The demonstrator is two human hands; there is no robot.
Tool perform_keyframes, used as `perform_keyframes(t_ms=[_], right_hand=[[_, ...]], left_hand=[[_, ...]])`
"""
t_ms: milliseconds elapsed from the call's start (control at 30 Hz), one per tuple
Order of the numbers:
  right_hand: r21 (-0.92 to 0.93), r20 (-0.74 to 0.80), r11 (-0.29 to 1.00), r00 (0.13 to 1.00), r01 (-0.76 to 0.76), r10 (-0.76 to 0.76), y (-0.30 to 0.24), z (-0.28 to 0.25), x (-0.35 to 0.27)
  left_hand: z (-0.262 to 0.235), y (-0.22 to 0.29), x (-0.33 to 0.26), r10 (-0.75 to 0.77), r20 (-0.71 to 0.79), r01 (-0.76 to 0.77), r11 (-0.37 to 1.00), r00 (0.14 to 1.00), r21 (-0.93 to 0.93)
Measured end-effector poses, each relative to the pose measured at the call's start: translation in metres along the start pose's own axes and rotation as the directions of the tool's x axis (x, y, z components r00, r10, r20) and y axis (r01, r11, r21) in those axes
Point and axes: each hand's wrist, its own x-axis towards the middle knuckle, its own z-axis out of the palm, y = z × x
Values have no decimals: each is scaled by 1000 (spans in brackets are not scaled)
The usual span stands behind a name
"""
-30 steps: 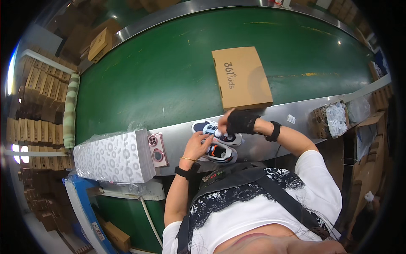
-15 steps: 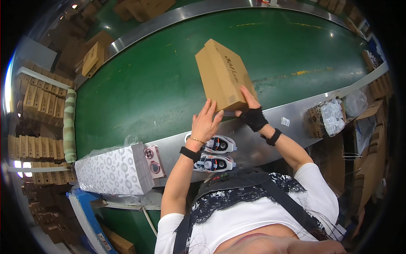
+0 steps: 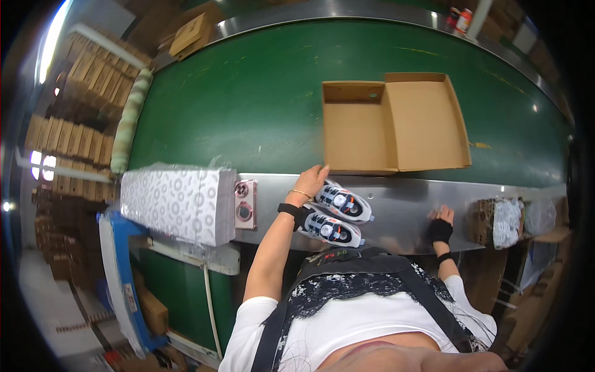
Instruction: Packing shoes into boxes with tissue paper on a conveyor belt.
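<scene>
An opened brown cardboard shoe box [image 3: 359, 133] lies on the green belt, its lid folded back to the right and its inside bare. My left hand [image 3: 312, 181] reaches to the box's near left corner, fingers stretched out and holding nothing. Below that hand, a pair of white and dark sneakers [image 3: 343, 203] with orange touches sits side by side on the metal ledge. My right hand [image 3: 441, 227], in a black fingerless glove, rests on the ledge farther right with its fingers curled down. Whatever lies under those fingertips is hidden.
A stack of white, ring-patterned paper [image 3: 176, 204] in clear plastic stands at left, beside a pink phone [image 3: 245, 204]. At right is a small carton [image 3: 481, 222] with white packets in a clear bag [image 3: 507, 223]. Flat boxes [image 3: 80, 139] fill racks at far left.
The closed box has been set down and opened on the belt. My left hand now reaches to its corner; my right hand has moved right, where a small white packet lay.
</scene>
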Motion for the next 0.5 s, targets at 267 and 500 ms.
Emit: perform_keyframes(t_ms=[267, 500], right_hand=[[161, -264, 775, 784, 611, -562, -184, -23, 11], [238, 85, 646, 647, 725, -757, -301, 24, 22]], left_hand=[[-73, -65, -70, -5, -451, -89, 979, 892, -185], [-168, -173, -119, 37, -841, 114, 987, 540, 116]])
